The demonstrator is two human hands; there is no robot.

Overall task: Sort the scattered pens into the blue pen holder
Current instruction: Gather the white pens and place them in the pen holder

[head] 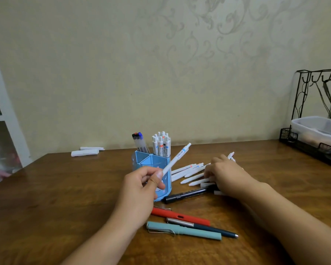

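Brown wooden table [46,197] under patterned wallpaper. At centre my left hand [141,188] pinches a white pen [177,158] tilted before the blue pen holder [151,161]. Right of centre my right hand [225,175] lies fingers-down over the scattered white pens [189,169], seemingly gripping none.

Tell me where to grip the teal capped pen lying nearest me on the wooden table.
Pinch the teal capped pen at mid-barrel from above, thumb on its near side. It lies flat, left to right; the dark blue pen crowds its far side, and the clip clutters the cap end.
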